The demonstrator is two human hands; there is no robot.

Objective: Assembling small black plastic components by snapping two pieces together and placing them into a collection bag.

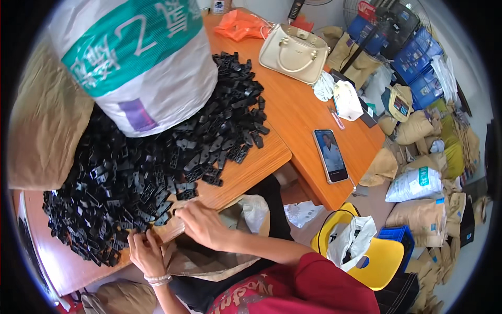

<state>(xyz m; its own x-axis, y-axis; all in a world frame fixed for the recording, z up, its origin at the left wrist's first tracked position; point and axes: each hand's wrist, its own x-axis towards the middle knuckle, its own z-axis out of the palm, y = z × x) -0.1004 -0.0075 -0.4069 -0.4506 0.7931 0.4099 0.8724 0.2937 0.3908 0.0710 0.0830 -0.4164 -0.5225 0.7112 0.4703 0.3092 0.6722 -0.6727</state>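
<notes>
A large heap of small black plastic parts (141, 172) covers the left side of the wooden table. At its near edge my left hand (147, 255), with bracelets at the wrist, has its fingers bent and closed around a black plastic part, mostly covered by the fingertips. Just right of it, my right hand (201, 225) is over the table's edge with its fingers curled together. What they hold, if anything, is hidden. Below both hands, an open brown sack (209, 266) with a pale lining lies across my lap.
A big white and green sack (172, 99) stands in the heap, beside a brown sack (47, 120). Rightward on the table (293, 118) are a cream handbag (294, 52) and a phone (331, 156). A yellow chair (384, 261) and stacked sacks (418, 220) stand at the right.
</notes>
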